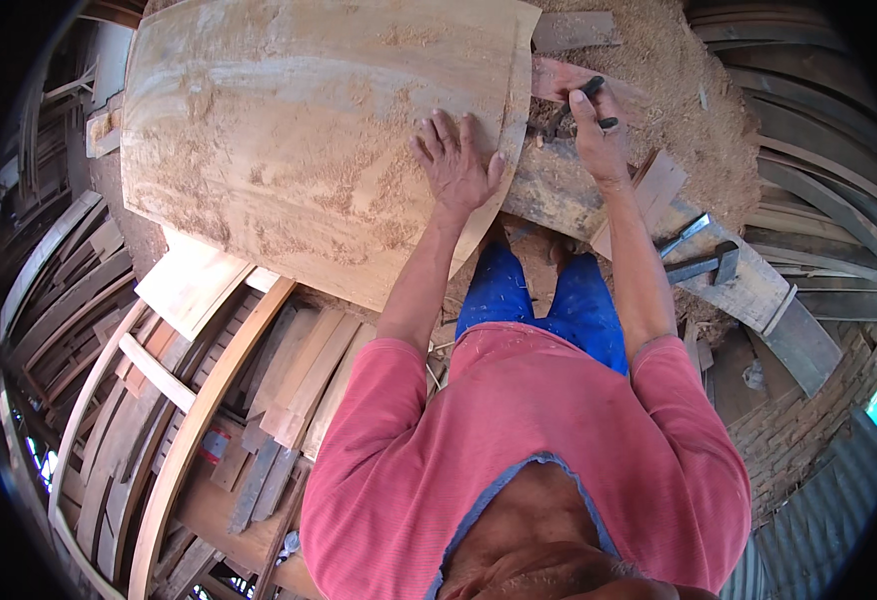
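While the left hand (456,165) lies flat, palm down and fingers spread, on the large curved wooden panel (299,130), the right hand (599,135) is closed around a dark-handled tool (571,108). The left hand grips nothing; it presses on the panel near the panel's right edge, with the thumb at that edge. The right hand holds the tool by its handles, with the index finger laid along the upper one. The tool's type cannot be determined with certainty; it resembles pliers or pincers.

The panel is pale, dusted with sawdust, and rests tilted across a heavy wooden beam (659,240) that runs diagonally toward the lower right. The tool sits just beside the panel's right edge, above the beam, next to a reddish piece of wood (559,75). A mound of sawdust (679,90) lies behind the right hand.

On the beam, well apart from the hands, lie two metal tools (699,255). Loose boards and strips (289,390) are stacked below the panel on the left. Curved slats (819,150) are piled on the right. The person wears a pink shirt and blue trousers.
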### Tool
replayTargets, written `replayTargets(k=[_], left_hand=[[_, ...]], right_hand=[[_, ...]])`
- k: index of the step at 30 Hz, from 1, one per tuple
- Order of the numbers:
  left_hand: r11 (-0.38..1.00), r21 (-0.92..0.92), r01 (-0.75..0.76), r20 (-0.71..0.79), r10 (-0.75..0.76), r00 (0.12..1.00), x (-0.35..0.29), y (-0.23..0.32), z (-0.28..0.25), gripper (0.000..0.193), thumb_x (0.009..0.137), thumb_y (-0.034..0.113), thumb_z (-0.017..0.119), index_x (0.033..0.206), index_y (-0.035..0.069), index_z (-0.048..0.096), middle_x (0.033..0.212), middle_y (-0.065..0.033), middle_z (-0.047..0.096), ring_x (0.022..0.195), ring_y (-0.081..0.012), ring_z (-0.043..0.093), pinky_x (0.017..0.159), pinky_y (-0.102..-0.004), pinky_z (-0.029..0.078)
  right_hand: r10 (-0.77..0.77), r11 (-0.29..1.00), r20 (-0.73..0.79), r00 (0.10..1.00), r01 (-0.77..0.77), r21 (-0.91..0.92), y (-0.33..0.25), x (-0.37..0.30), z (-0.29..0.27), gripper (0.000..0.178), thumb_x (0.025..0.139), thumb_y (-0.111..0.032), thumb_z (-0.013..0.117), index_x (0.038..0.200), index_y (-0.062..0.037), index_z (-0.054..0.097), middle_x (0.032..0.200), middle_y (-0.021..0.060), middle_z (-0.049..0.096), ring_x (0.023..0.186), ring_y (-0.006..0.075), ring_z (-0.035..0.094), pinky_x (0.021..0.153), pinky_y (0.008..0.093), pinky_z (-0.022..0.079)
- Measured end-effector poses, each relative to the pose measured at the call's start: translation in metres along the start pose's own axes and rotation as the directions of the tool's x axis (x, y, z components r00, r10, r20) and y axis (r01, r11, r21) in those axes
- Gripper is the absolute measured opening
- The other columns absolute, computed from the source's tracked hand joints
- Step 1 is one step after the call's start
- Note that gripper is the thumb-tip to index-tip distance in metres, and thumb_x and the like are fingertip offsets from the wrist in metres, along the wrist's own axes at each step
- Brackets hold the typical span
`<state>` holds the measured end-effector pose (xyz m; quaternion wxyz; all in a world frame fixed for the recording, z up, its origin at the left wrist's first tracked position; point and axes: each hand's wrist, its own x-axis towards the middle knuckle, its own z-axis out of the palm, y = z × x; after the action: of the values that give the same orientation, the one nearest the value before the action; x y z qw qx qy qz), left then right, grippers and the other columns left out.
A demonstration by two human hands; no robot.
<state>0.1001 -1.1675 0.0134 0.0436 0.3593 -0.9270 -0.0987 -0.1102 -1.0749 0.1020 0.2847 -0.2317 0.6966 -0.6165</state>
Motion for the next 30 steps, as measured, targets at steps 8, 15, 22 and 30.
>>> replayTargets(k=[8,15,22,30], left_hand=[[0.999,-0.021,0.029,0.045,-0.028,0.999,0.004,0.003,-0.009,0.083,0.086,0.058,0.053,0.147,0.004,0.039,0.153,-0.0378,0.023,0.142,-0.0549,0.017,0.112,-0.0695,0.009],[0.997,-0.072,0.038,0.030,-0.036,0.999,0.005,0.001,-0.011,0.081,0.086,0.056,0.054,0.145,0.003,0.040,0.151,-0.0377,0.025,0.143,-0.0541,0.015,0.112,-0.0689,0.007],[0.995,-0.094,0.029,0.034,-0.026,0.999,0.006,0.006,-0.017,0.078,0.087,0.051,0.055,0.146,0.001,0.038,0.151,-0.0380,0.024,0.142,-0.0537,0.017,0.113,-0.0667,0.008],[-0.530,-0.302,0.792,0.860,0.206,0.466,0.002,0.102,-0.032,0.056,0.094,0.051,0.059,0.120,0.002,0.054,0.104,-0.0140,0.064,0.092,-0.0290,0.059,0.083,-0.0450,0.048]], right_hand=[[0.096,0.962,-0.143,0.985,-0.129,-0.240,0.077,0.074,0.032,0.041,0.102,-0.043,0.054,0.087,-0.0046,0.058,0.066,0.0003,0.054,0.061,0.0111,0.051,0.058,0.0305,0.043],[0.472,0.831,-0.104,0.875,-0.481,-0.279,0.078,0.132,0.058,0.049,0.098,-0.046,0.059,0.068,-0.0073,0.053,0.057,0.0000,0.048,0.050,0.0124,0.046,0.048,0.0330,0.041],[0.459,0.869,0.117,0.880,-0.473,0.144,0.080,0.108,0.000,0.046,0.099,-0.047,0.054,0.087,-0.0034,0.063,0.075,0.0066,0.065,0.070,0.0185,0.062,0.062,0.0362,0.048],[0.299,0.954,0.242,0.923,-0.291,-0.072,-0.019,-0.050,-0.050,0.065,0.084,-0.030,0.077,0.139,-0.0108,0.047,0.126,0.0113,0.058,0.115,0.0257,0.057,0.100,0.0413,0.046]])
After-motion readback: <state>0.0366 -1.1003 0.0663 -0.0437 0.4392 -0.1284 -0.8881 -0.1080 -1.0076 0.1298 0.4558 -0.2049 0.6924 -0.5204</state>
